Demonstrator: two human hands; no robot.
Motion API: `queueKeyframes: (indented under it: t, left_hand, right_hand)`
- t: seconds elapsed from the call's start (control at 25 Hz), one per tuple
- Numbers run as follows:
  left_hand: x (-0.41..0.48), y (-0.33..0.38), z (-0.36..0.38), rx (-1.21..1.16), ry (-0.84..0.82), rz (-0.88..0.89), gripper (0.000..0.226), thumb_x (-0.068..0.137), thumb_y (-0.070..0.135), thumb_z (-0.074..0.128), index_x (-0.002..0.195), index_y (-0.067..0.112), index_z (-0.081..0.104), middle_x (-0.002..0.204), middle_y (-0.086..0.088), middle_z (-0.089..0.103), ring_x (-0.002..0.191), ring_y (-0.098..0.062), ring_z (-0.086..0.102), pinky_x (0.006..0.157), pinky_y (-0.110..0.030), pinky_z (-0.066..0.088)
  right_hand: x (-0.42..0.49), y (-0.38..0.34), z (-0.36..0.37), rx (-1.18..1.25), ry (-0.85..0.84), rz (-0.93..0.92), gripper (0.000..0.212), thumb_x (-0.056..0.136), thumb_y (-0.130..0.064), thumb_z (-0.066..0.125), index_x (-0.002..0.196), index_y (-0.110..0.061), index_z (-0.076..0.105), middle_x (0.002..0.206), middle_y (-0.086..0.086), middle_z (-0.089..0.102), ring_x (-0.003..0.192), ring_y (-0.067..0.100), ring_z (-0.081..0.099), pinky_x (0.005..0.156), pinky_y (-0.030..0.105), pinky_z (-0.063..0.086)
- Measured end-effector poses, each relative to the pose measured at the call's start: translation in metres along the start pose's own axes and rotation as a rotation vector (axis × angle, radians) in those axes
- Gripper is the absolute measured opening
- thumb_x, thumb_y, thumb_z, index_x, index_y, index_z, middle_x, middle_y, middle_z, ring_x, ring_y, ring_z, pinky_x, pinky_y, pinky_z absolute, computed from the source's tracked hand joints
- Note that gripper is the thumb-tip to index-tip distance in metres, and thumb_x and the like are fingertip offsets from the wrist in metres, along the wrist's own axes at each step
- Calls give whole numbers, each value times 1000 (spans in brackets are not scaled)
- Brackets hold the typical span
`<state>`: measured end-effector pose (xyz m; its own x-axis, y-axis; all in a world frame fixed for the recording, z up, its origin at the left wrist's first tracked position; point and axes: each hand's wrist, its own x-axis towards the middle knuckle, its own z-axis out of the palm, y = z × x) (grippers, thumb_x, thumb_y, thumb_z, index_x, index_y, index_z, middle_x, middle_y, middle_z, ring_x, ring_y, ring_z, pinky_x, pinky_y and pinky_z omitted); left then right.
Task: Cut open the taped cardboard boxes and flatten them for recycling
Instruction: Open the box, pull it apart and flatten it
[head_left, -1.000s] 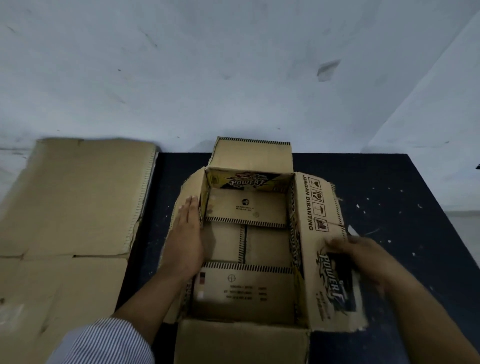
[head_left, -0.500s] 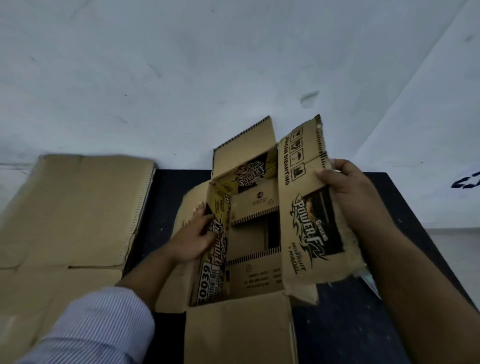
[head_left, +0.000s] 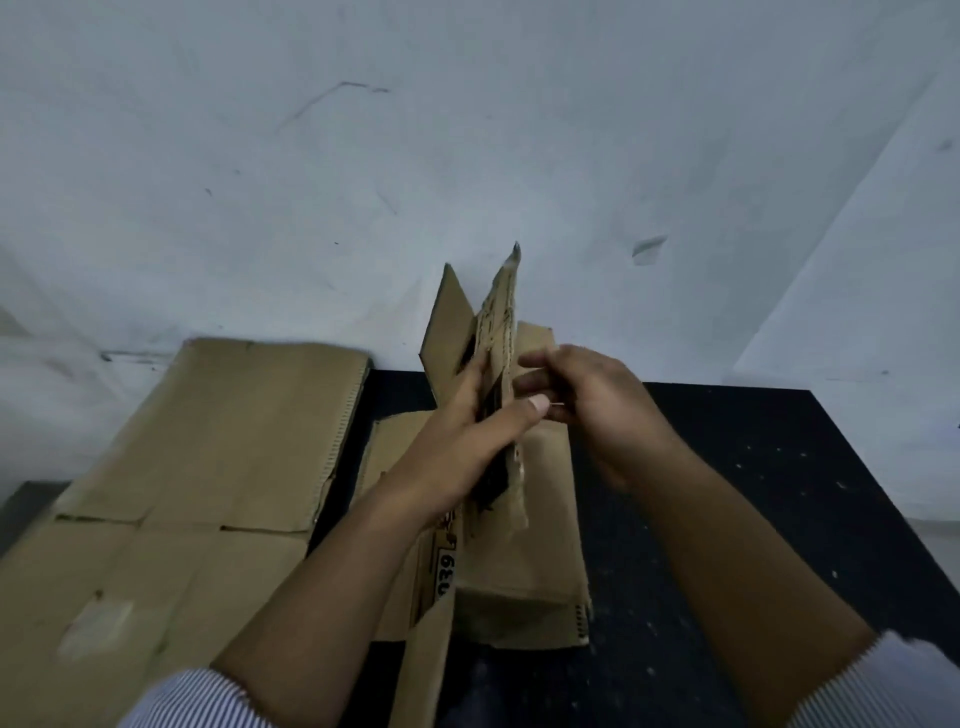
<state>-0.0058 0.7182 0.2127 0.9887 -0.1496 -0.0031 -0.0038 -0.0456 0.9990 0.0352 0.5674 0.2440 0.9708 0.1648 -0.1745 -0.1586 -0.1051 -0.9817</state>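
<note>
The cardboard box (head_left: 524, 525) stands in the middle of the dark counter (head_left: 753, 493), folded almost flat, with its flaps pointing up. The left hand (head_left: 467, 431) grips the upper panels, thumb on the right face and fingers on the left face. The right hand (head_left: 587, 400) is just beside the same panels with its fingers half curled; it is blurred, so I cannot tell if it holds them. A flattened cardboard sheet (head_left: 208, 441) lies at the left
</note>
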Motion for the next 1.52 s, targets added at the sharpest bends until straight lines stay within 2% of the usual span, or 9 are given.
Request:
queueKeyframes:
  t: [0.12, 0.36, 0.56, 0.72, 0.84, 0.96, 1.08, 1.24, 1.52]
  left_hand:
    - [-6, -15, -13, -44, 115, -64, 103, 62, 76, 76, 150, 48, 32, 148, 17, 48, 133, -10, 51, 113, -44, 41]
    - [-15, -30, -9, 73, 251, -45, 105, 65, 80, 70, 153, 40, 30, 153, 18, 38, 137, -6, 44, 115, -43, 38]
    - [-19, -31, -10, 153, 306, -72, 106, 65, 80, 67, 154, 39, 28, 157, 16, 33, 141, -8, 38, 118, -43, 34]
    - [-14, -26, -8, -81, 268, -85, 91, 70, 78, 69, 148, 42, 40, 146, 11, 53, 128, -12, 56, 110, -44, 44]
    - [-14, -15, -3, -231, 192, -56, 53, 92, 58, 55, 138, 31, 57, 127, 0, 69, 116, -19, 66, 102, -45, 50]
    - [-21, -7, -5, -114, 307, -3, 58, 87, 60, 64, 136, 29, 61, 127, 5, 69, 118, -13, 64, 104, -39, 49]
    - [-35, 12, -22, -3, 490, -17, 50, 89, 64, 54, 112, 25, 75, 101, 5, 77, 99, -14, 72, 80, -27, 56]
    - [-51, 28, -52, 156, 296, -131, 36, 95, 55, 56, 117, 29, 68, 104, 8, 76, 95, -11, 72, 88, -39, 56]
    - [-25, 4, -74, 419, 372, -245, 35, 89, 18, 66, 122, 26, 55, 113, 3, 68, 100, -20, 66, 93, -47, 55]
  right_hand:
    - [-13, 35, -13, -151, 267, 43, 21, 103, -30, 50, 114, -18, 63, 101, 0, 64, 88, 11, 59, 65, 25, 42]
    - [-37, 104, -12, 125, 34, 651, 66, 94, -59, 51, 138, -10, 49, 116, 17, 61, 108, 33, 58, 95, 46, 47]
    - [-52, 71, -32, 73, 250, 299, 31, 102, -36, 47, 126, -20, 60, 113, 10, 66, 102, 31, 64, 90, 54, 55]
    - [-81, 24, -13, 159, -14, -54, 33, 106, -39, 41, 133, -37, 60, 118, -5, 70, 107, 16, 68, 93, 40, 54]
    - [-78, 33, 20, -151, -103, -82, 43, 102, -54, 40, 144, -60, 35, 129, -8, 44, 114, 9, 50, 89, 23, 43]
    - [-64, 58, 40, -333, -43, -136, 40, 99, -61, 36, 138, -69, 27, 134, -1, 33, 124, 15, 41, 101, 25, 39]
    - [-48, 77, 49, -458, -40, -116, 51, 94, -69, 37, 144, -64, 24, 140, 4, 29, 133, 23, 34, 116, 43, 33]
    - [-40, 79, 61, -301, -146, -24, 94, 82, -76, 56, 158, -41, 13, 154, -7, 24, 140, 19, 35, 115, 42, 37]
    - [-19, 92, 44, -107, -283, 61, 82, 71, -76, 69, 138, -31, 51, 133, -11, 60, 122, 9, 56, 107, 37, 45]
